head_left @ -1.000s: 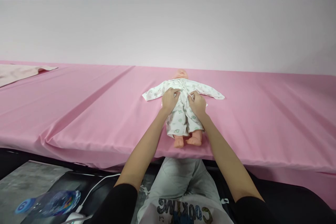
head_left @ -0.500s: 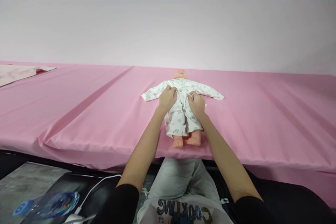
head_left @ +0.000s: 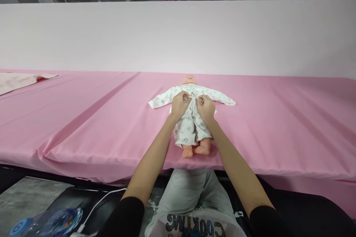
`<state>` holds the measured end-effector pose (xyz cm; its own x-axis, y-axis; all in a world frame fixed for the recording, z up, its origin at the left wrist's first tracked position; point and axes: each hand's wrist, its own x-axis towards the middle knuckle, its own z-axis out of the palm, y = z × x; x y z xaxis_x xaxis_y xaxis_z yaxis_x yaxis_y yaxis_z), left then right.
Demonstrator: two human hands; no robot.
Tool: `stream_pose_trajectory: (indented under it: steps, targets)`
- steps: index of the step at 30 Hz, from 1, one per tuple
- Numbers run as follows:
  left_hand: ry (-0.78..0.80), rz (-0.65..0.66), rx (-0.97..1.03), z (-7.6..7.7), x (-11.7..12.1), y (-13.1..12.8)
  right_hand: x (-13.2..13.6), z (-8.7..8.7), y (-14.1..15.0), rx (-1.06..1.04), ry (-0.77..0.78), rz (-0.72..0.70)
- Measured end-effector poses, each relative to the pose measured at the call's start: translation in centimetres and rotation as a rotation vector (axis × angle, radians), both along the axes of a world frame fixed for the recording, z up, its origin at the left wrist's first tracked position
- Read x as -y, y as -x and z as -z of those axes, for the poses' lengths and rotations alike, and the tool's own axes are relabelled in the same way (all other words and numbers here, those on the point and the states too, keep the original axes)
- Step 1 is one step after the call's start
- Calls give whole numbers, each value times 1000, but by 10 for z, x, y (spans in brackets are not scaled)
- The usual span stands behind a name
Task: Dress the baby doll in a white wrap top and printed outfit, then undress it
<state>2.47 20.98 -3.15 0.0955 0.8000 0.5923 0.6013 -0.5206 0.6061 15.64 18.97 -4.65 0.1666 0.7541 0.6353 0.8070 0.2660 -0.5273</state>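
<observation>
A baby doll [head_left: 202, 147] lies on its back with its feet towards me, its sleeves spread to both sides. It wears white printed baby clothes [head_left: 185, 133], a long-sleeved top and trousers. At the doll's waist, my left hand [head_left: 180, 104] is closed, its fingertips pinching a thin white tie string. My right hand [head_left: 205, 108] mirrors it a short way to the right, also closed on a white tie string. Both hands rest over the belly and hide part of the clothes there. The doll's bare feet stick out below the trouser legs.
A pink sheet [head_left: 97, 126] covers the table, wrinkled at the left. A pale folded cloth [head_left: 22, 81] lies at the far left. A white partition [head_left: 178, 37] stands behind. Below the edge are a plastic bottle [head_left: 50, 224], a white cable [head_left: 101, 202] and a black chair [head_left: 306, 207].
My hands have come closer together over the doll's waist and moved slightly up, with the white strings now showing between the fingers. The doll stays in place.
</observation>
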Motion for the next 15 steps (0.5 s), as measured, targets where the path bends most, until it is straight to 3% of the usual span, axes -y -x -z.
stream_pose_trajectory:
  steps: [3,7,15]
  targets:
    - [35,82,107,3,0,-9,-2,1,3,20,-1,-50]
    - [56,94,192,5,1,-11,-3,3,3,37,5,-69]
    - [65,170,210,9,-2,-7,-5,4,1,-7,-21,-97]
